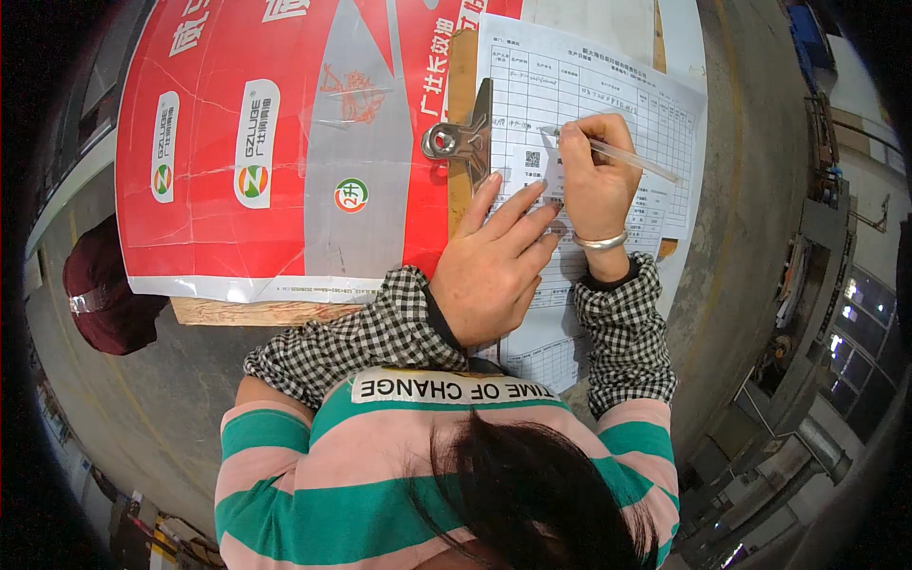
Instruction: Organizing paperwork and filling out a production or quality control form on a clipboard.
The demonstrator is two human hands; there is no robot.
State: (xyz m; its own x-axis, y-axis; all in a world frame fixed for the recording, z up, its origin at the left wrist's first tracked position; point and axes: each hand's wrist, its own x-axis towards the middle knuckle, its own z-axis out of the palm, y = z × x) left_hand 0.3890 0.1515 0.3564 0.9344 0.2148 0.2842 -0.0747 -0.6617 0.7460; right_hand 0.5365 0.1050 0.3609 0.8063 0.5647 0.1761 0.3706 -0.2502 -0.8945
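Observation:
A white printed form (608, 95) with a ruled grid lies on a wooden clipboard (463, 76), held by a metal clip (463, 141). My left hand (494, 261) rests flat on the form, fingers spread a little, just below the clip. Beside it, my right hand (594, 176) grips a clear pen (632, 157) with its tip on the paper. A silver bangle (600, 241) circles the right wrist. Both forearms wear checkered sleeve covers (361, 337).
A large red and grey plastic sack (285, 142) covers the wooden board (256, 311) to the left of the clipboard. A dark red cap (104, 290) lies at the far left. Concrete floor (750, 218) surrounds the board. Machinery stands at the right edge.

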